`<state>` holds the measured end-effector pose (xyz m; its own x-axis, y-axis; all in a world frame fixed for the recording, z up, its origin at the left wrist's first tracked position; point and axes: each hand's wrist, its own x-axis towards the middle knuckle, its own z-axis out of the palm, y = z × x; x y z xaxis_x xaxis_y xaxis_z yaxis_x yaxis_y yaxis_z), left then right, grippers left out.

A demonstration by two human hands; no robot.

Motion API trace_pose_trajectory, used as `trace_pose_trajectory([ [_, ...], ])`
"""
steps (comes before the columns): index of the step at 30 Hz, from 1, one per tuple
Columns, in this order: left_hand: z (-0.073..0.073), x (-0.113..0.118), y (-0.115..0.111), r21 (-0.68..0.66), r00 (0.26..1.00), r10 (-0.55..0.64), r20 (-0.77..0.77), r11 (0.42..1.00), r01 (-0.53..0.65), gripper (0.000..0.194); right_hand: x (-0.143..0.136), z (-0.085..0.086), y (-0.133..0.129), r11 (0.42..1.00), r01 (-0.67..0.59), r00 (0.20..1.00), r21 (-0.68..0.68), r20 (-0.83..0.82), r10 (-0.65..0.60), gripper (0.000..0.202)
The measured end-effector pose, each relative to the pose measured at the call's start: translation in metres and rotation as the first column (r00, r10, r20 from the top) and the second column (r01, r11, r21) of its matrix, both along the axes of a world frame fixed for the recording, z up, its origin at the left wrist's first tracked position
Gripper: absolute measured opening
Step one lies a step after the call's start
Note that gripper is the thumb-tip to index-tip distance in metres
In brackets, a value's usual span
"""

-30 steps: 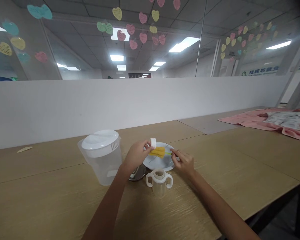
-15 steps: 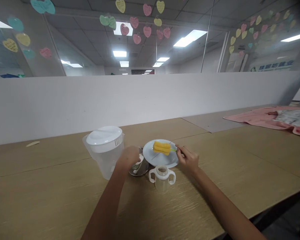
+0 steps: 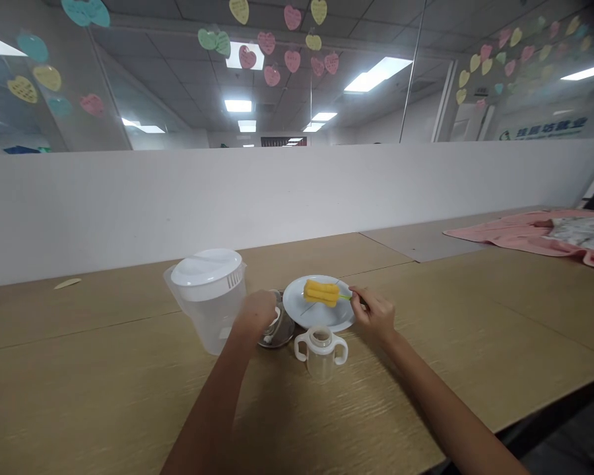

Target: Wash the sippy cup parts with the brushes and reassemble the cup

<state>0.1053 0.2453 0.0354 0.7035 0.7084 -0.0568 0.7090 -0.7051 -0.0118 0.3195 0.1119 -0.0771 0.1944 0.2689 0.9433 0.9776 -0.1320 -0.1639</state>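
My right hand (image 3: 375, 312) pinches the thin green handle (image 3: 345, 297) of a sponge brush. The brush's yellow sponge head (image 3: 321, 293) is over a white plate (image 3: 292, 310). My left hand (image 3: 255, 313) is curled at the left of a round metal dish (image 3: 283, 335), its fingertips mostly hidden. Beside those fingers shows part of a small white piece (image 3: 276, 318), which I cannot name. Just in front of the plate stands a clear cup with two white handles (image 3: 321, 353), its top uncovered.
A clear plastic pitcher with a white lid (image 3: 208, 297) stands just left of my left hand. Pink cloth (image 3: 515, 229) lies at the far right of the wooden table (image 3: 103, 382). A thin flat piece (image 3: 68, 284) lies far left, near the white wall (image 3: 178, 198).
My left hand has shifted slightly at the metal dish, and less of the white piece shows beside it. My right hand and the sponge brush have stayed nearly still.
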Motion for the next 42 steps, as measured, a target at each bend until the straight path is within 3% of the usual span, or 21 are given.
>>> trace_pose_trajectory([
  [9, 0.011, -0.001, -0.008, 0.063, 0.998, 0.011, -0.064, 0.998, -0.007, 0.018, 0.002, -0.002, 0.001, 1.0, -0.023, 1.0, 0.001, 0.012, 0.023, 0.022],
  [21, -0.016, 0.006, 0.004, 0.107, 0.996, 0.069, -0.048, 0.992, -0.064, 0.02, 0.002, -0.002, 0.002, 1.0, -0.013, 1.0, -0.016, 0.009, 0.013, 0.023],
  [29, -0.008, 0.003, -0.002, 0.08, 0.997, 0.045, -0.056, 0.996, -0.04, 0.018, 0.001, -0.001, 0.001, 1.0, -0.018, 1.0, -0.024, 0.012, 0.018, 0.022],
  [32, 0.001, 0.001, -0.01, 0.064, 0.998, 0.031, -0.053, 0.998, -0.028, 0.018, 0.002, -0.001, 0.002, 1.0, -0.014, 1.0, -0.016, 0.028, 0.015, 0.021],
  [35, 0.019, -0.003, -0.03, 0.034, 0.999, -0.04, -0.015, 0.999, 0.04, 0.02, 0.002, 0.0, 0.001, 1.0, -0.021, 0.999, 0.004, 0.047, 0.02, 0.02],
  [38, 0.034, -0.007, -0.062, -0.031, 0.973, -0.221, 0.071, 0.974, 0.223, 0.033, 0.002, 0.0, 0.0, 0.999, -0.024, 0.999, 0.031, 0.024, 0.023, 0.019],
  [40, 0.035, -0.006, -0.082, -0.098, 0.915, -0.385, 0.121, 0.913, 0.397, 0.038, 0.003, 0.0, 0.001, 0.999, -0.02, 1.0, 0.045, -0.016, 0.021, 0.02],
  [42, 0.026, 0.0, -0.098, -0.073, 0.899, -0.432, 0.074, 0.897, 0.436, 0.044, 0.004, 0.0, 0.001, 0.997, -0.031, 0.998, 0.069, -0.056, 0.035, 0.021],
])
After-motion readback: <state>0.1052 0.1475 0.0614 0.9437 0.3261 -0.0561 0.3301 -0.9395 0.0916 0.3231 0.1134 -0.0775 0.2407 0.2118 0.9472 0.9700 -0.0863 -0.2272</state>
